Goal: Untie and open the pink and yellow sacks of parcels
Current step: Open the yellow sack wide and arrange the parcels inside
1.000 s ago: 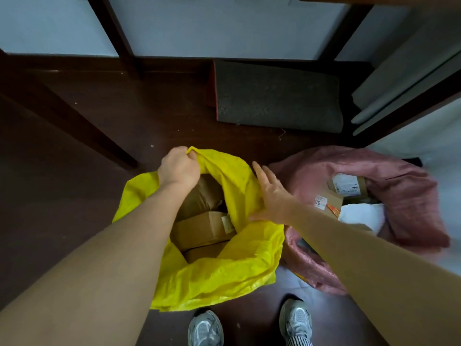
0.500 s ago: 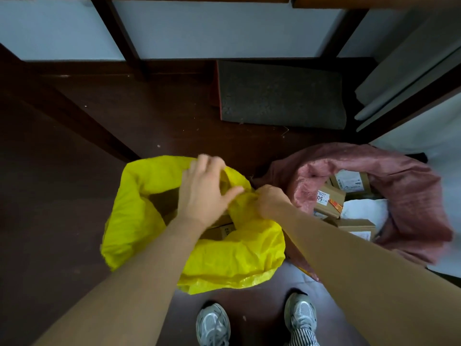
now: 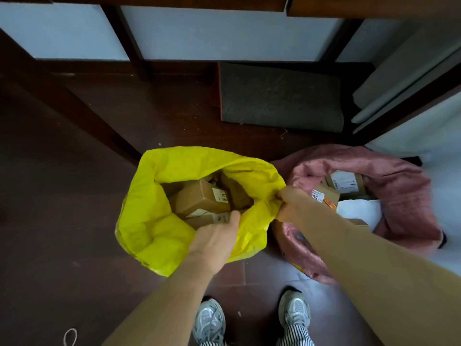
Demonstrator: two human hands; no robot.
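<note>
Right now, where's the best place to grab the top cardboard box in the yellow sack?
Probably by the long side faces of the top box, coming straight down through the yellow sack's open mouth: it lies uppermost and tilted, with other parcels packed beneath.

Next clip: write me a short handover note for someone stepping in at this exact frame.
Left hand: grips the near rim of the yellow sack, thumb over the edge.
Right hand: pinches the yellow sack's right rim.
Yellow sack: on the floor, mouth open, cardboard parcels visible inside.
Pink sack: to its right, also open, with parcels showing.
Done: both sacks look untied and open.
Left: perhaps widen the yellow mouth, then release both grips.
</note>
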